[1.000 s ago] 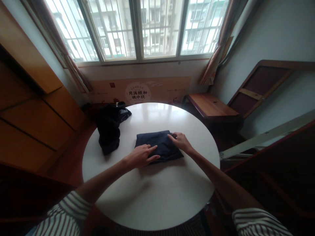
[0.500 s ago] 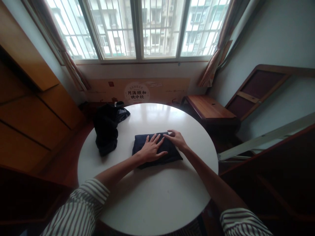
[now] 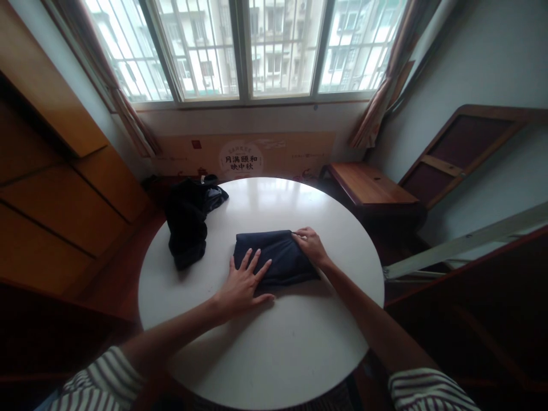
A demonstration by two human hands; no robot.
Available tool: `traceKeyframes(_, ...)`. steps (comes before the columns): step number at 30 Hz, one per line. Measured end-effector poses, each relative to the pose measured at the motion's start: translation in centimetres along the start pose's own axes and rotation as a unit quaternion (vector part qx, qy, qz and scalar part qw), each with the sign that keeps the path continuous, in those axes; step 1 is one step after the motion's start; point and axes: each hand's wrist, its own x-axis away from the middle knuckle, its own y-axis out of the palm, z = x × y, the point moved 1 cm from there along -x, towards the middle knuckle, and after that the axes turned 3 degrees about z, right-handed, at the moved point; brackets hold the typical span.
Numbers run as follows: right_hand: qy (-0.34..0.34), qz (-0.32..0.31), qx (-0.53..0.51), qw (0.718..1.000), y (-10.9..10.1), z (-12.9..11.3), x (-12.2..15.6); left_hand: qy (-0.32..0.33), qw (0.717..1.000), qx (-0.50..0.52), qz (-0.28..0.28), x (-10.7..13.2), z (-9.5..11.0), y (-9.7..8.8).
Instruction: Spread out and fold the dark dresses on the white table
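Note:
A dark navy folded garment (image 3: 280,254) lies flat on the white round table (image 3: 274,348); its exact kind does not show. My left hand (image 3: 244,285) rests on its near left part with the fingers spread, the thumb over the tabletop. At the far right corner of the cloth, my right hand (image 3: 310,244) pinches the edge between thumb and fingers, and the fabric creases toward that grip.
A crumpled black garment (image 3: 186,222) lies at the table's left side. Beyond the right edge stands a low wooden bench (image 3: 372,182). Wooden cabinets (image 3: 55,222) line the left, and a barred window (image 3: 244,51) is ahead.
My left hand has slid left and toward me over the folded cloth. My right hand has closed on the far right corner, which now looks pulled into creases.

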Motion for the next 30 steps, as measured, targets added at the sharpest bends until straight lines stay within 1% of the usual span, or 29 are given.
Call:
traceKeyframes(2,-0.004,-0.012,-0.004,1.0,-0.3,-0.4,0.1,-0.016,1.0,-0.017,0.01,1.4,-0.5,0.0)
traceKeyframes(4,-0.006,-0.037,-0.008,0.999,-0.8,-0.9,0.2,-0.004,0.998,-0.049,0.028,2.3,-1.4,-0.2)
traceKeyframes(6,0.002,-0.066,-0.012,0.998,-1.4,-1.5,0.6,0.018,0.994,-0.089,0.061,2.6,-2.6,-0.7)
traceKeyframes(7,0.01,-0.087,-0.019,0.996,-1.8,-1.9,0.9,0.019,0.991,-0.106,0.079,2.6,-3.4,-1.1)
traceKeyframes(8,0.022,-0.12,-0.03,0.992,-2.1,-2.4,1.3,0.01,0.988,-0.117,0.096,2.3,-4.2,-1.5)
traceKeyframes(9,0.036,-0.167,-0.047,0.984,-2.5,-2.9,1.9,-0.003,0.987,-0.121,0.107,2.1,-5.1,-2.0)
traceKeyframes(11,0.057,-0.277,-0.076,0.956,-3.1,-4.0,3.2,-0.027,0.988,-0.103,0.109,1.4,-6.5,-2.8)
traceKeyframes(13,0.047,-0.359,-0.069,0.929,-3.7,-5.2,4.4,-0.033,0.993,-0.067,0.094,0.9,-7.1,-3.4)
traceKeyframes(14,0.038,-0.381,-0.059,0.922,-4.0,-5.6,4.9,-0.032,0.994,-0.049,0.088,0.7,-6.9,-3.7)
traceKeyframes(16,0.032,-0.383,-0.048,0.922,-4.5,-6.2,5.0,-0.023,0.996,-0.018,0.089,0.3,-5.7,-4.2)
traceKeyframes(19,0.046,-0.323,-0.038,0.944,-4.4,-6.3,3.1,0.026,0.995,0.036,0.09,-0.6,-2.1,-4.3)
traceKeyframes(20,0.045,-0.304,-0.027,0.951,-4.0,-6.2,2.1,0.044,0.994,0.054,0.081,-1.0,-0.7,-4.0)
traceKeyframes(22,0.051,-0.267,-0.02,0.962,-2.6,-6.1,-0.1,0.067,0.994,0.073,0.046,-1.9,1.7,-3.0)
traceKeyframes(24,0.072,-0.233,-0.038,0.969,-0.6,-6.3,-2.2,0.072,0.995,0.068,0.007,-2.6,3.3,-1.6)
traceKeyframes(26,0.095,-0.211,-0.05,0.971,1.6,-6.7,-3.6,0.07,0.996,0.06,-0.01,-3.0,3.9,-0.2)
traceKeyframes(28,0.105,-0.226,-0.036,0.968,3.5,-7.2,-4.4,0.074,0.995,0.062,-0.008,-2.8,3.9,0.7)
traceKeyframes(30,0.105,-0.243,-0.022,0.964,4.7,-7.6,-4.5,0.091,0.994,0.066,-0.004,-2.4,3.4,1.1)
